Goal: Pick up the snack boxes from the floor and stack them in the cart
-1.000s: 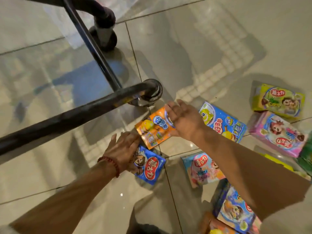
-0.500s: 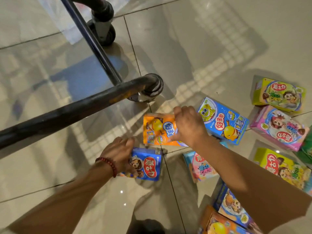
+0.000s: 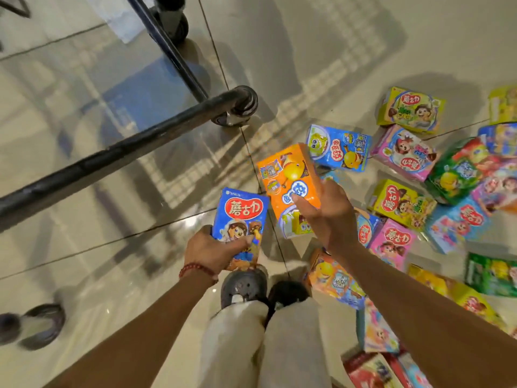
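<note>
Blue box grip: left hand fingers curled round the lower end of the blue snack box — held upright, printed face toward the camera.
Orange box grip: right hand holds the orange snack box at its right edge, thumb across the printed face; the other fingers are hidden behind the box.
Box positions: both boxes are lifted off the floor, the blue one just left of the orange one, edges near each other.
Wrist: red bead bracelet on the left wrist.
Cart: black cart handle bar up-left of the orange box, one wheel beyond.
Remaining boxes: scattered snack boxes lie on the tiled floor to the right of the orange box — yellow, pink, green and blue.
</note>
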Demonstrator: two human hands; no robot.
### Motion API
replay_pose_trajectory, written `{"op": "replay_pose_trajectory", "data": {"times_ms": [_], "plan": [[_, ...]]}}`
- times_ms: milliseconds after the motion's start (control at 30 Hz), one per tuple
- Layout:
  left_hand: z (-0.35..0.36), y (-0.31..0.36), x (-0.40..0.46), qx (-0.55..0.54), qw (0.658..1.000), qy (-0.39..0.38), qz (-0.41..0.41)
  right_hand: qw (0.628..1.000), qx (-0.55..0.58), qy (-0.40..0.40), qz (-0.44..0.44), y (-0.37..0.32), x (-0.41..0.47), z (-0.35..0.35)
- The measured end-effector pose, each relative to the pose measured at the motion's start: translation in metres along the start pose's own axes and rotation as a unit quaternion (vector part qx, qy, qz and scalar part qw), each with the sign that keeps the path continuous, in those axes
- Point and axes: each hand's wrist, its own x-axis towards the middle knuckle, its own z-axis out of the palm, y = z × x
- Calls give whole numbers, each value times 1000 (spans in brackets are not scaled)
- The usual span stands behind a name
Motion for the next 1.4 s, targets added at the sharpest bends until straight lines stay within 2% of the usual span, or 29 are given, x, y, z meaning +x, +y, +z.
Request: {"op": "replay_pose_trajectory", "data": {"times_ms": [33, 67, 100, 167, 233, 300, 400, 500, 700, 933, 1133, 1400], "plan": [[-2, 6, -14, -26, 1000, -2, -3, 999, 25, -5, 34, -4, -7, -16], [-5, 15, -29, -43, 999, -5, -2, 991, 80, -24, 100, -12, -12, -35], [-8, 25, -44, -50, 999, -12, 2, 981, 111, -12, 158, -19, -15, -54], [-17, 50, -77, -67, 998, -11, 8, 946, 206, -15, 249, -37, -21, -95], [-26, 78, -110, -97, 995, -5, 15, 924, 258, -25, 281, -50, -25, -139], [-37, 107, -146, -110, 994, -7, 24, 921, 262, -9, 288, -63, -25, -183], [-58, 150, -205, -138, 989, -12, 44, 919, 265, 30, 292, -83, -29, -245], [-81, 191, -263, -147, 985, 2, 89, 900, 306, 75, 301, -105, -30, -310], [-139, 274, -392, -214, 960, 3, 182, 908, 308, 157, 239, -168, -12, -451], [-206, 324, -480, -248, 926, 58, 280, 903, 343, 208, 153, -243, 16, -560], [-265, 339, -507, -300, 900, 88, 303, 929, 331, 142, 87, -296, 51, -603], [-331, 337, -473, -325, 898, 149, 258, 953, 296, 55, 32, -366, 106, -581]]}}
